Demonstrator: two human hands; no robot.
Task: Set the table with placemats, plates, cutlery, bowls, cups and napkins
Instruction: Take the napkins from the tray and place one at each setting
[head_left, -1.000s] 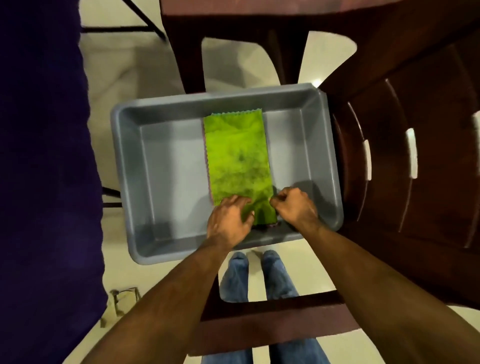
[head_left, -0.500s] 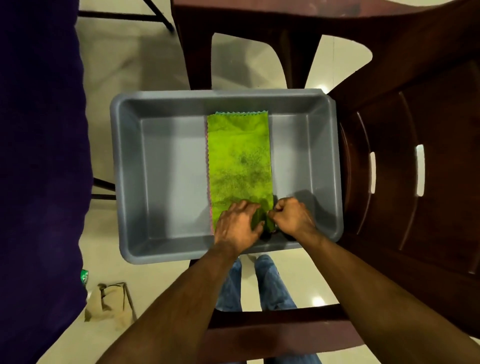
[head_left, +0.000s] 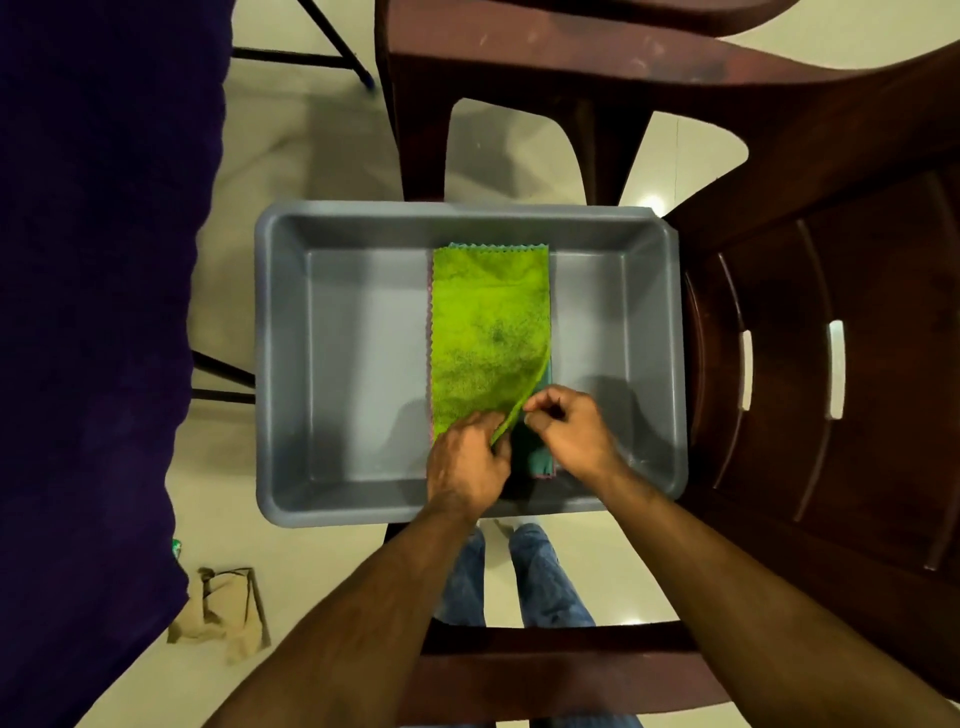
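Observation:
A green napkin (head_left: 488, 332) lies on top of a small stack in a grey plastic tub (head_left: 363, 364). A teal napkin (head_left: 535, 457) shows beneath it, and a pink edge runs along the stack's left side. My left hand (head_left: 465, 462) pinches the green napkin's near right corner, which is lifted and folded over to the left. My right hand (head_left: 566, 431) sits beside it with fingers curled, its fingertips pinched at the lifted green edge. No plates, cutlery, bowls or cups are in view.
The tub rests on a dark brown chair (head_left: 519, 675). A second brown chair (head_left: 831, 364) stands at the right. A dark purple cloth (head_left: 88, 312) fills the left side. A tan bag (head_left: 223, 618) lies on the pale floor.
The green napkin's near right corner, flat a second ago, is now peeled up and leftward off the teal napkin. Both hands stayed at the tub's near end.

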